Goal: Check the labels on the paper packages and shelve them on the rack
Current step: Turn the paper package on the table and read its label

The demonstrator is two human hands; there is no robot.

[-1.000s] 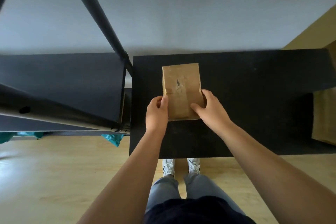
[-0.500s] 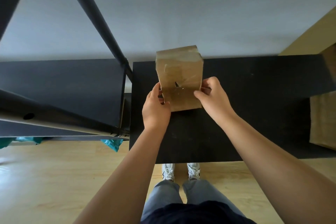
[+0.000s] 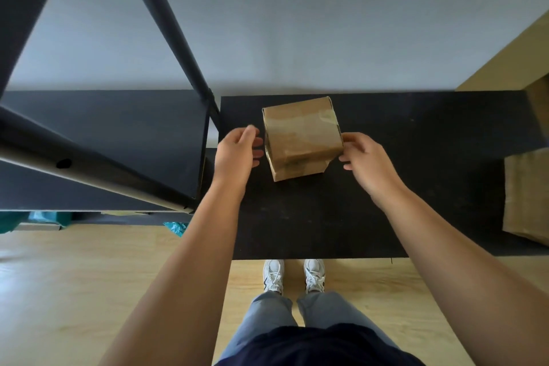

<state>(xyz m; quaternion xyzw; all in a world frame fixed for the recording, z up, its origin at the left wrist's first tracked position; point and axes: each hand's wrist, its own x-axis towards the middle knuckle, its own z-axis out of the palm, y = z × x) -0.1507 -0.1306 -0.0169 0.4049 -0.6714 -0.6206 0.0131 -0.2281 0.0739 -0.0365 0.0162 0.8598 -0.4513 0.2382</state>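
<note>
At frame centre, on the black shelf [image 3: 386, 187]: brown paper package [image 3: 300, 140], standing upright, narrow top panel turned toward the camera
Left hand [image 3: 237, 154]: just left of the package, fingers [image 3: 255, 147] loosely curled and parted, a thin dark gap between fingertips and paper; nothing held
Right hand [image 3: 367, 160]: at the package's right edge, fingertips touching or all but touching the paper; cannot tell whether pinching or only steadying; mostly open
Progress: one package apparently set down on the shelf and close to release; label check not confirmable, no label readable from here
Already shelved or waiting: second brown package [image 3: 527, 196] lying at the right edge of the frame on the same dark surface; role unclear
Left to do: probably letting go fully, then any further packages; none others in view
Package material: creased kraft paper, matte, with glossy strips of clear tape across the top; boxy, corners soft and slightly crushed
Shelf surface: flat, matte black, faintly speckled
Rack frame [image 3: 166, 24]: dark metal tubes crossing the upper left of the frame, smooth, round in section
Floor [image 3: 74, 285]: pale wood planks, lower left; scraps of teal plastic [image 3: 175, 227] under the left-hand shelf
</note>
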